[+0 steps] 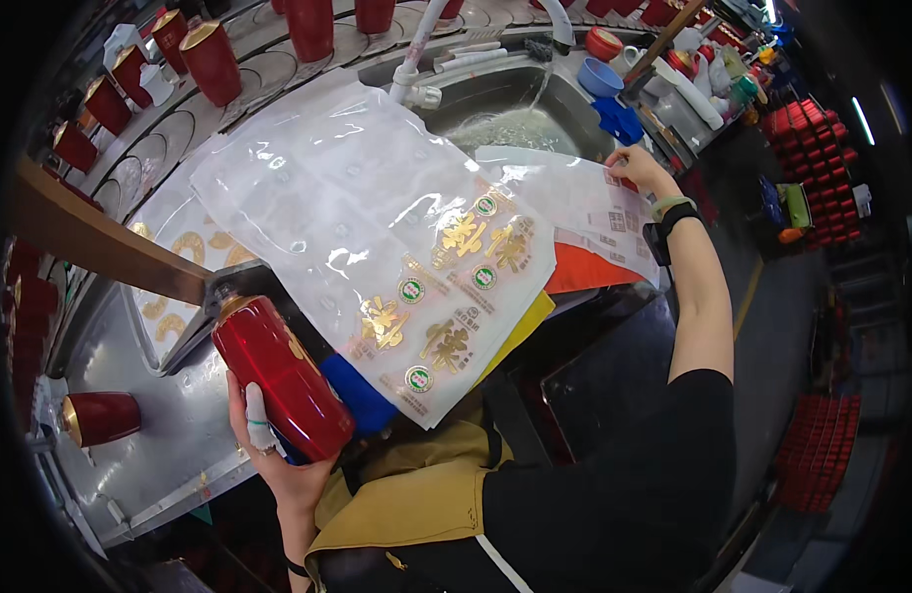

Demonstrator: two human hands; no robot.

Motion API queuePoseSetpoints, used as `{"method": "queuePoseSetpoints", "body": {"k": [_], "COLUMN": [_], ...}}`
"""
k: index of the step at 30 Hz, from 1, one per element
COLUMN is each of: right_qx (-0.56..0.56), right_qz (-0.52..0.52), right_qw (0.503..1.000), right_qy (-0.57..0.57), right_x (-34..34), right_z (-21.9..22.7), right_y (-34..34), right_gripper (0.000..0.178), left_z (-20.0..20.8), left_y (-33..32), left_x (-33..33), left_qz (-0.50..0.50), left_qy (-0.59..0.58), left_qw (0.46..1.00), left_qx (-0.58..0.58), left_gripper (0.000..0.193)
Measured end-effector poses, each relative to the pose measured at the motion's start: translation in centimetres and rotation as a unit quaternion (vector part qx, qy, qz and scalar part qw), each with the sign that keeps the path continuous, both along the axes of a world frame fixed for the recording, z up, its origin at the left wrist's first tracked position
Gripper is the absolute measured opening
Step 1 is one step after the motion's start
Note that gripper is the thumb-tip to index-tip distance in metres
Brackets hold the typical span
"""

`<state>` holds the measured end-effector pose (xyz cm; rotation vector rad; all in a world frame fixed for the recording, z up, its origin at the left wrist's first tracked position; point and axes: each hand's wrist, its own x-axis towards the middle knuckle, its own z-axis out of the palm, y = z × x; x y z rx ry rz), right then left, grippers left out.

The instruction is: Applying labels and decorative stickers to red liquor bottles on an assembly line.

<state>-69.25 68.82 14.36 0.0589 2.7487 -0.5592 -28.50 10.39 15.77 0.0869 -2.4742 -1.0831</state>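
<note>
My left hand (268,435) is wrapped round the lower part of a glossy red bottle (278,371), with a white cover on one finger. The bottle lies tilted, its gold-rimmed end against a dark holder at the foot of a wooden bar. Beside it spreads a large translucent decal sheet (337,212) with gold characters and green round marks. Over by the sink, my right hand (642,170) has its fingers closed at the edge of a smaller decal sheet (574,193) with reddish square prints. What lies between those fingertips is partly hidden.
Water runs from a tap into the metal sink (515,114). A wooden bar (110,232) crosses the left side. Several red bottles stand on the conveyor (268,74) behind; another red bottle (102,418) lies on the metal table. A blue bowl (600,77) sits right of the sink.
</note>
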Motion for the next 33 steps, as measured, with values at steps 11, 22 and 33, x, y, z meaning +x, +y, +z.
{"method": "queuePoseSetpoints", "body": {"k": [11, 22, 33], "right_qx": [0.059, 0.003, -0.098], "right_qz": [0.035, 0.101, 0.259], "right_qw": [0.997, 0.827, 0.821], "right_qy": [0.042, 0.552, 0.5], "right_x": [-1.4, 0.7, 9.4], "right_z": [1.2, 4.4, 7.8], "right_y": [-0.8, -18.5, -28.4], "right_gripper": [0.015, 0.008, 0.007], "left_z": [0.3, -0.4, 0.3], "left_y": [0.0, 0.2, 0.1], "left_x": [-0.3, 0.2, 1.0], "left_qz": [-0.003, 0.021, 0.029], "left_qy": [0.003, 0.01, -0.021], "left_qw": [1.0, 0.998, 0.998], "left_qx": [-0.016, 0.065, 0.055], "left_gripper": [0.108, 0.118, 0.114]}}
